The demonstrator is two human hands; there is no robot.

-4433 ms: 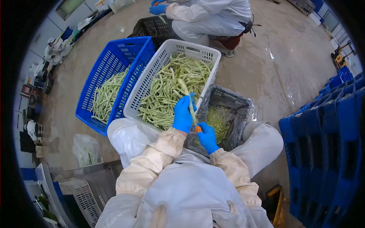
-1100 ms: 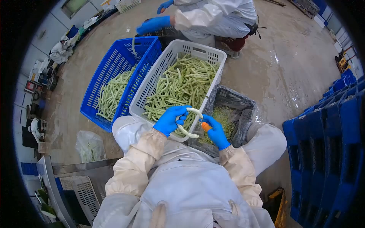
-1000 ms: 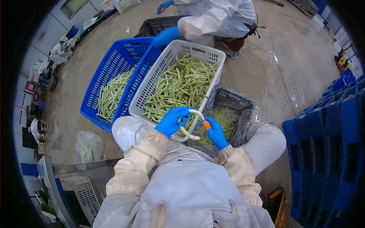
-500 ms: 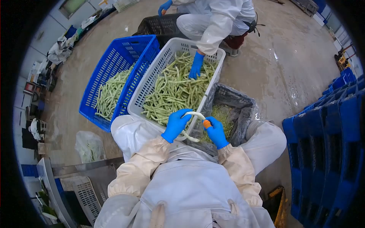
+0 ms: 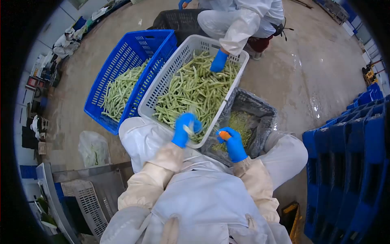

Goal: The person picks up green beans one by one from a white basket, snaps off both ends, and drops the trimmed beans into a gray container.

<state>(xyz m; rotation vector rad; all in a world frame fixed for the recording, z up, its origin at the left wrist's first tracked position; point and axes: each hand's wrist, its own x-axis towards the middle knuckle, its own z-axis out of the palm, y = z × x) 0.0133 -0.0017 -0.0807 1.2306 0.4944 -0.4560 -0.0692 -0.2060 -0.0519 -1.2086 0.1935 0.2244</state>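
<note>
My left hand [image 5: 186,128], in a blue glove and blurred, is closed around a pale green bean [image 5: 189,130] over the near end of the white crate [image 5: 148,95]. Long green beans [image 5: 191,89] fill much of that crate. My right hand [image 5: 233,142], also gloved in blue, is closed on a small orange tool [image 5: 224,135] above the near edge of a bin lined with dark plastic [image 5: 262,115]. Green scraps [image 5: 239,124] lie inside the bin. A co-worker's blue-gloved hand [image 5: 219,62] touches the beans at the crate's far end.
A blue crate [image 5: 118,61] with beans stands left of the white one. Behind are a black crate [image 5: 174,20] and the seated co-worker [image 5: 243,24]. Blue pallets [image 5: 345,162] rise at right. A plastic bag [image 5: 93,148] and metal frame [image 5: 93,173] are at lower left.
The bean is no longer stretched between my hands. My left hand has moved slightly down and left with it, now apart from my right hand. The co-worker's hand has shifted within the crate.
</note>
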